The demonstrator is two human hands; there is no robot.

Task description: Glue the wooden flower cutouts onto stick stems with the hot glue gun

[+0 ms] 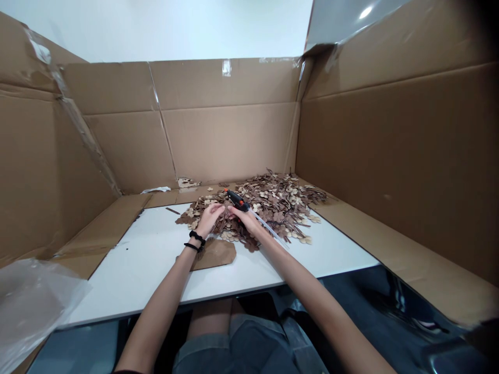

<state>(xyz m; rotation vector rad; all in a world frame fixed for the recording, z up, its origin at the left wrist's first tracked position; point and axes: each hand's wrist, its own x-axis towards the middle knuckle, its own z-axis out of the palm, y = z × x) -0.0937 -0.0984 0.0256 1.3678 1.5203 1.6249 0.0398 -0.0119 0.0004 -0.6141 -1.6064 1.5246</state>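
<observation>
My left hand, with dark bands at the wrist, pinches what looks like a small brown flower-shaped piece. Close beside it, my right hand is closed, its fingertips at the same piece. A black hot glue gun with an orange nozzle tip rests in my right hand, its handle mostly hidden. From its back a long clear glue stick runs over the right forearm. Under and beyond both hands spreads a heap of brown and tan flower-shaped pieces and thin strips.
A brown cardboard piece lies on the white board near my left wrist. Tall cardboard walls enclose the back and both sides. Clear plastic sheeting hangs at the lower left. White scraps lie at the back wall.
</observation>
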